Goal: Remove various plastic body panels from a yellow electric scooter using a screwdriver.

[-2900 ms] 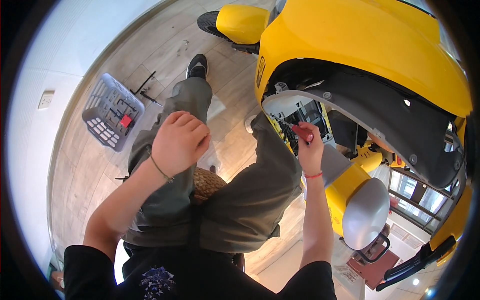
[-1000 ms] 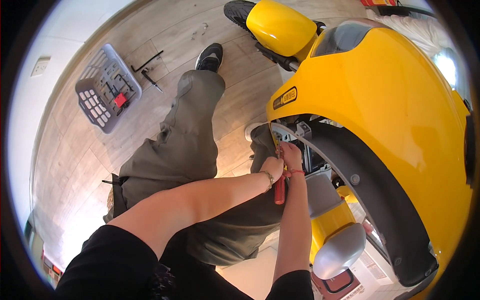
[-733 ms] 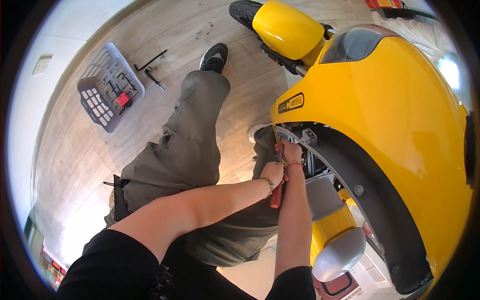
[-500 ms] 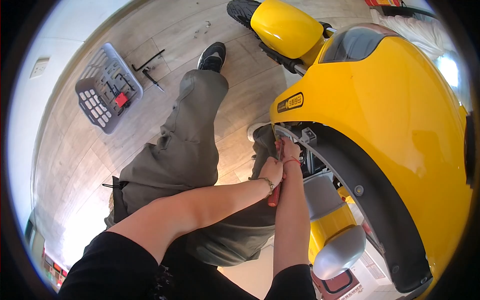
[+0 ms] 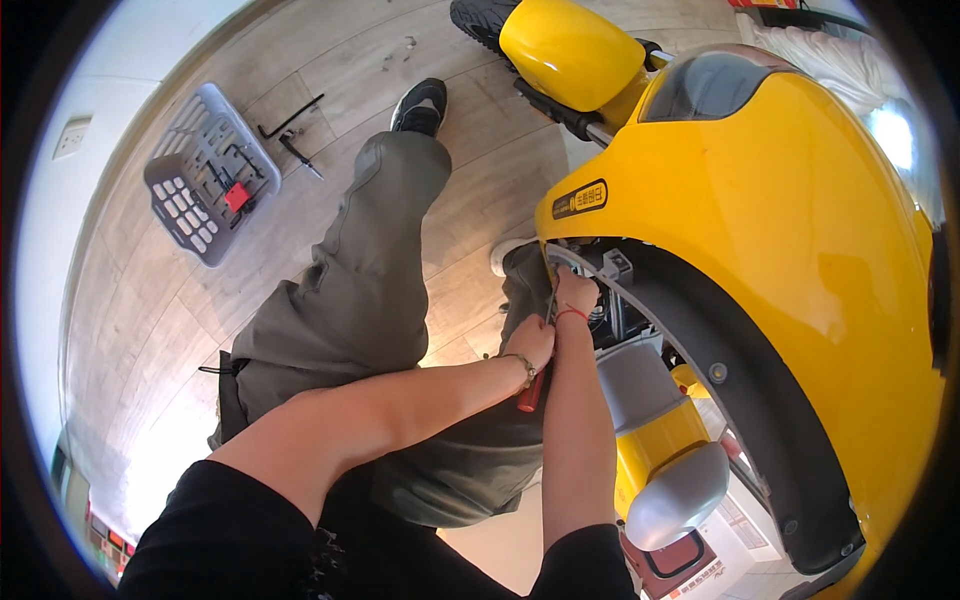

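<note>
L hand (image 5: 530,341) at 4 o'clock, fingers curled tight round a red-handled tool (image 5: 530,392); its butt pokes out approx 5 o'clock, thin shaft (image 5: 551,302) running up twd my R hand (image 5: 577,291). R hand's at 3, near the yellow fairing (image 5: 770,170), which fills 2; those fingertips are hidden, can't tell if they pinch smth. Black inner panel (image 5: 765,405) at 4. Gray basket (image 5: 163,172) w/ red block (image 5: 237,196) inside at 10, black L-shaped bar (image 5: 294,116) just beside.

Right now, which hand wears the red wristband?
The right hand, nearer the yellow vehicle; the left hand, lower in the picture, wears a greenish bracelet instead.
</note>
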Demonstrator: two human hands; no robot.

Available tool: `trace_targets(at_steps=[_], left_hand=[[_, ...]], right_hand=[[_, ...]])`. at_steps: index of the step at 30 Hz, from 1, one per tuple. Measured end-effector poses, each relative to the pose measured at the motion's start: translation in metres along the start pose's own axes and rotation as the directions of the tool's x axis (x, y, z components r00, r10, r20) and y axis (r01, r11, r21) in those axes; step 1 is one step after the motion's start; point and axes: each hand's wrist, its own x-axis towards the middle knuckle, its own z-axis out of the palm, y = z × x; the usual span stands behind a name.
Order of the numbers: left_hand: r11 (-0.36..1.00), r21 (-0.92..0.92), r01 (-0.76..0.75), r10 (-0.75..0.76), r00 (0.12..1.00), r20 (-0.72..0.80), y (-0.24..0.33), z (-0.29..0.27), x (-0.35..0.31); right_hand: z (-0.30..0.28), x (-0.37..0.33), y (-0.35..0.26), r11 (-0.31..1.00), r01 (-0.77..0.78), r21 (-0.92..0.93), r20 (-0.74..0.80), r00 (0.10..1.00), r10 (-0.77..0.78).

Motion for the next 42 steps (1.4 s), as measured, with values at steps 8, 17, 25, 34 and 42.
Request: trace_targets(at_steps=[8,17,25,34,42], left_hand=[[0.994,-0.071,0.086,-0.078,0.99,0.117,0.01,-0.013,-0.033],[0.989,-0.059,0.135,-0.121,0.972,0.201,0.005,-0.031,-0.039],[0.998,-0.027,-0.051,0.053,0.997,0.053,0.012,-0.055,-0.04],[0.977,0.063,-0.202,0.167,0.918,0.36,0.018,-0.105,-0.076],[0.999,-0.024,-0.035,0.041,0.926,0.374,-0.039,-0.14,-0.12]], right_hand=[[-0.051,-0.03,-0.058,0.948,0.037,-0.315,0.076,0.997,-0.014],[-0.061,-0.035,-0.041,0.948,0.301,-0.104,0.159,0.946,-0.283],[-0.098,-0.1,-0.04,0.683,-0.259,0.683,0.399,0.916,-0.052],[-0.11,-0.227,-0.044,0.277,-0.311,0.909,0.33,0.944,-0.025],[-0.083,-0.297,-0.03,0.212,-0.273,0.938,0.297,0.95,-0.092]])
